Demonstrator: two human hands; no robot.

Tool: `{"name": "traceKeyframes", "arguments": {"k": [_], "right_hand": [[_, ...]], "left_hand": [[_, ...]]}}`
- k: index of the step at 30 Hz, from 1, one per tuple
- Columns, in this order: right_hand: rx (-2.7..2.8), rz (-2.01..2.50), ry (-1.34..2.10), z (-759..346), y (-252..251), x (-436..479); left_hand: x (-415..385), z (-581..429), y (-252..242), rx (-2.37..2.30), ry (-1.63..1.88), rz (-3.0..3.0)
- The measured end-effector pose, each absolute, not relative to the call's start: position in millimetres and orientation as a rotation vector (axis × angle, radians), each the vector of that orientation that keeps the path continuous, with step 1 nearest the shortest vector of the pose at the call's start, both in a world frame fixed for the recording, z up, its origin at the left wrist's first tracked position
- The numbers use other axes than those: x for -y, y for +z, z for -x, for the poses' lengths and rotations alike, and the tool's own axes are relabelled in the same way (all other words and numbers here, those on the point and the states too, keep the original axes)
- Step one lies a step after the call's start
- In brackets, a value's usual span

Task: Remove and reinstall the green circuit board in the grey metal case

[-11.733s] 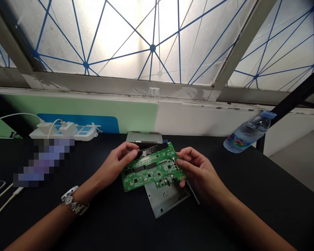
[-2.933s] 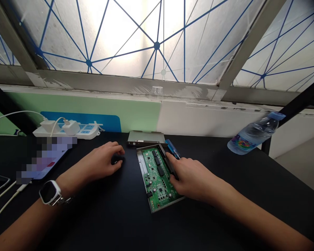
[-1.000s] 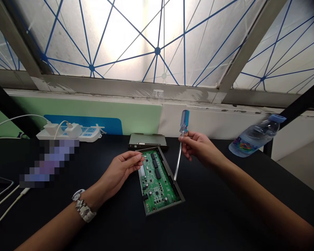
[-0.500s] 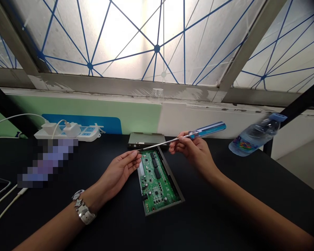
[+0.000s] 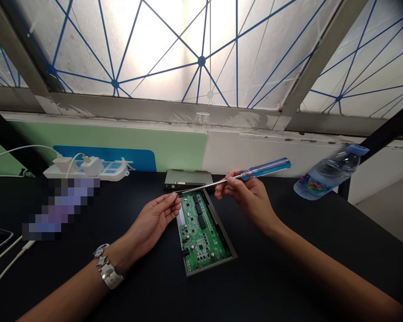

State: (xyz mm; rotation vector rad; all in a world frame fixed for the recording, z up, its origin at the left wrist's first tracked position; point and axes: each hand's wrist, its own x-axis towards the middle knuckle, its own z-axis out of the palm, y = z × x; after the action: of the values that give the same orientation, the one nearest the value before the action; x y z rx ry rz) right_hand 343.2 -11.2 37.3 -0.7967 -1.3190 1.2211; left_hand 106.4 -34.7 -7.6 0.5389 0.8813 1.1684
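1. Now the left hand's [image 5: 154,221] fingers pinch a small part [image 5: 176,193] at the screwdriver [image 5: 255,171] tip; it could drop onto the circuit board [image 5: 201,232] near the tabletop's [image 5: 289,268] far edge.
2. The right hand's [image 5: 246,194] fingers pinch the shaft; a slip might scratch the board.

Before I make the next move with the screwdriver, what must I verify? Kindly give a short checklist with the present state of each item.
1. Right hand grips the screwdriver where the shaft meets the handle: ok.
2. Screwdriver tip reaches the pinched fingertips of the left hand: ok.
3. A screw sits between those fingertips: cannot tell, too small.
4. Circuit board lies flat inside its metal tray: ok.
5. Water bottle is capped and apart from the board: ok.
6. Metal cover lies behind the tray, away from both hands: ok.
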Motion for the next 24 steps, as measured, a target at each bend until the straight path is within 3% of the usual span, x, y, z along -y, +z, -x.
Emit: {"name": "traceKeyframes", "arguments": {"k": [17, 24], "right_hand": [[1.474, 0.784, 1.254, -347.7, 43.7, 8.7], [1.657, 0.814, 1.007, -332.1, 57.3, 16.6]], "left_hand": [[36.1, -107.1, -5.7, -0.877, 1.142, -0.56], [39.3, -108.6, -9.2, -0.768, 1.091, -0.592]]}}
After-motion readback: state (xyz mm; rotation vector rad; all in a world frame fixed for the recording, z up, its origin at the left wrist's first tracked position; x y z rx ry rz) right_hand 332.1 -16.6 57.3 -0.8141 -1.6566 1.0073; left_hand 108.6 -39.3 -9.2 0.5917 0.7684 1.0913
